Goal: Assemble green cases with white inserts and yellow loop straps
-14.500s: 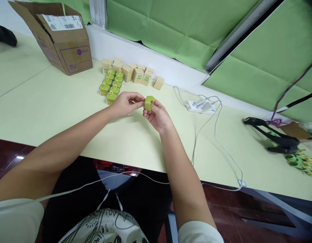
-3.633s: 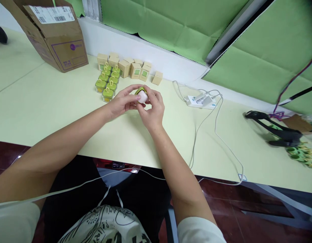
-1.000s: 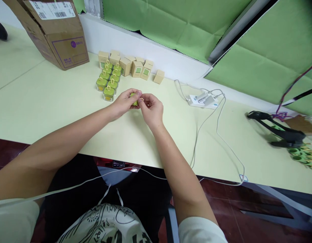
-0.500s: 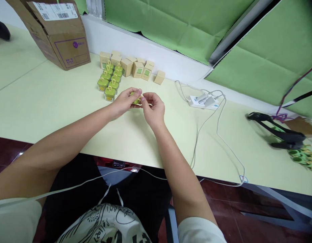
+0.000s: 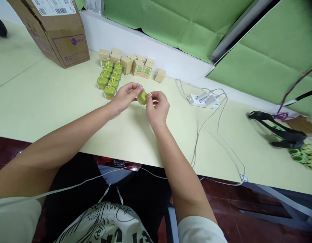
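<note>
Both my hands meet over the pale green table point(image 5: 57, 101), just in front of me. My left hand point(image 5: 124, 96) pinches a small green box point(image 5: 142, 97) from the left. My right hand point(image 5: 157, 106) grips the same small green box from the right, fingertips closed on a small loop at its top. To the left of my hands stand two rows of several finished green boxes with loops point(image 5: 109, 79). Behind them sits a line of small tan cardboard cartons point(image 5: 135, 65).
A large open cardboard shipping box point(image 5: 54, 30) stands at the far left. A white power strip with plugs and cables point(image 5: 204, 99) lies to the right. A black stand point(image 5: 277, 130) and a bag of green parts point(image 5: 303, 157) are at the far right edge.
My hands have lifted slightly and turned the small green box, so its green side now shows between my fingers. The view has drifted a little.
</note>
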Available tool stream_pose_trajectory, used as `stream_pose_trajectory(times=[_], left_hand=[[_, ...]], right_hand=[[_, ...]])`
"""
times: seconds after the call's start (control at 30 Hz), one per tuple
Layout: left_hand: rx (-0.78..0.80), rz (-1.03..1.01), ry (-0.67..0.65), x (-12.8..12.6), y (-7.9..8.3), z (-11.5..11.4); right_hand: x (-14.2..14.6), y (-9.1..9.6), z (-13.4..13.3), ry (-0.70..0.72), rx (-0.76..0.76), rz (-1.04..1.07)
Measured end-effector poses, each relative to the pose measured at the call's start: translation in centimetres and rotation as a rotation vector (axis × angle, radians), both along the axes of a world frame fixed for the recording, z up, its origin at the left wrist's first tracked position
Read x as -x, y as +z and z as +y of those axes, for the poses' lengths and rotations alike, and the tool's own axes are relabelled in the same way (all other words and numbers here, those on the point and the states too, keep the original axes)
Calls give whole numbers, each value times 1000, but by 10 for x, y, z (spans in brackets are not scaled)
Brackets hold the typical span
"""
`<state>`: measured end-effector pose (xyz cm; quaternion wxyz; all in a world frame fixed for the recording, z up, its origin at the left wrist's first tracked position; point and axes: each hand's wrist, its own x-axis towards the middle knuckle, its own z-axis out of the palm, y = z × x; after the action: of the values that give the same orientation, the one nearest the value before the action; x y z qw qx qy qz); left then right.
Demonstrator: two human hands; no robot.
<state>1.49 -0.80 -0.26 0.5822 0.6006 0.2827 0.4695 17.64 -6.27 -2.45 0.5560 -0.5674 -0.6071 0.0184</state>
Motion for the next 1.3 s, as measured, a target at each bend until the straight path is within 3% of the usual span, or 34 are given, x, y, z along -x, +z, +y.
stream_pose_trajectory(times=[0.1,0.17,0.27,0.4,0.8,1.03,1.3], left_hand=[[-245,131,194,9,4,7],[-408,288,246,17,1,13],[-549,538,201,25,-11,24],[-650,795,32,25,-28,29],[-567,721,-37,21,-28,23],[-396,624,-11,8,-27,11],[-421,671,-89,12,-21,7]], right_hand=[[-4,2,0,-79,-40,-58],[-6,3,0,-100,-45,-63],[-6,3,0,-89,-29,-38],[-6,2,1,-74,-17,-37],[-5,2,0,-18,27,-18],[-11,0,5,37,43,46],[-12,2,4,145,148,-86]])
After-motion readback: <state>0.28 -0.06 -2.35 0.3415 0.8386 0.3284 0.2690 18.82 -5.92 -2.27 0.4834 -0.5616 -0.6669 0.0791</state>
